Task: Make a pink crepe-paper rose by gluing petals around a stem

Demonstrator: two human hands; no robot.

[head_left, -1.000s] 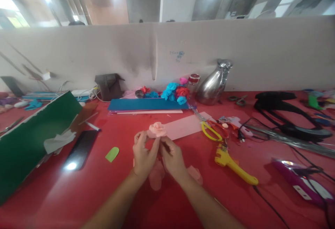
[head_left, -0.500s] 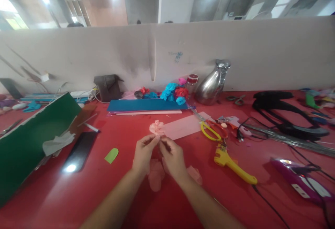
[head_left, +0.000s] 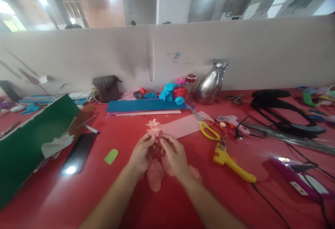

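A pale pink paper flower (head_left: 154, 126) with ruffled petals stands upright above my fingertips. My left hand (head_left: 142, 153) pinches its base between thumb and fingers. From the other side, my right hand (head_left: 175, 155) closes its thumb and fingers at the same base; the exact grip is partly hidden. Below my hands, loose pink paper petals (head_left: 155, 176) lie on the red table, and another petal (head_left: 195, 173) shows by my right wrist. Behind the flower lies a strip of pink paper (head_left: 180, 126).
Yellow-handled scissors (head_left: 209, 131) and a yellow glue gun (head_left: 232, 164) lie right, near a purple corded device (head_left: 295, 176). Left are a phone (head_left: 78, 154), a green petal-shaped piece (head_left: 111, 156) and a green board (head_left: 39, 142). A steel jug (head_left: 210, 84) and paper flowers (head_left: 171, 92) stand behind.
The flower has tipped more upright and turned in my fingers. My right thumb and fingertips have shifted up and slightly away from my left thumb.
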